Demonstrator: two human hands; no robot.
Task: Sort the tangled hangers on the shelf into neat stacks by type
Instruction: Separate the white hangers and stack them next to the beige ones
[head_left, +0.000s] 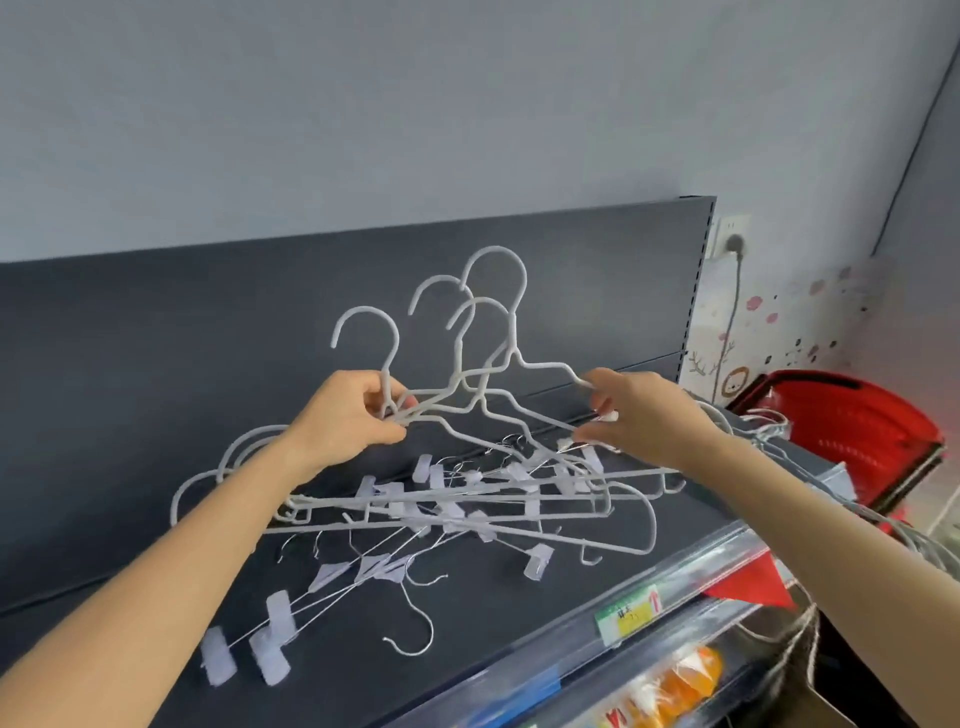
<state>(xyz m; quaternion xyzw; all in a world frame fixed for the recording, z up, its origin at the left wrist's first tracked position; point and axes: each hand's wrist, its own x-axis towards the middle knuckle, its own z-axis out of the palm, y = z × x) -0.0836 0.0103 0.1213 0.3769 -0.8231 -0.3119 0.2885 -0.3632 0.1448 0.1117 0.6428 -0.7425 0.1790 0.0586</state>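
Several white coated hangers (470, 364) stand upright over the dark shelf (130, 395), hooks up against the back panel. My left hand (348, 415) pinches them at their left shoulders and necks. My right hand (639, 415) grips their right ends. Below them lies a tangled pile of white hangers and wire clip hangers (467, 499) with translucent clips. Nearer the shelf's front left, a few wire clip hangers (322, 603) lie loose, one with a clip pair (270, 660) at its end.
A red shopping basket (852, 415) sits at the right, past the shelf's end, with more white and wire hangers (758, 431) beside it. The shelf's front edge carries a clear price rail (623, 613). A wall socket with a cable (735, 244) is at the upper right.
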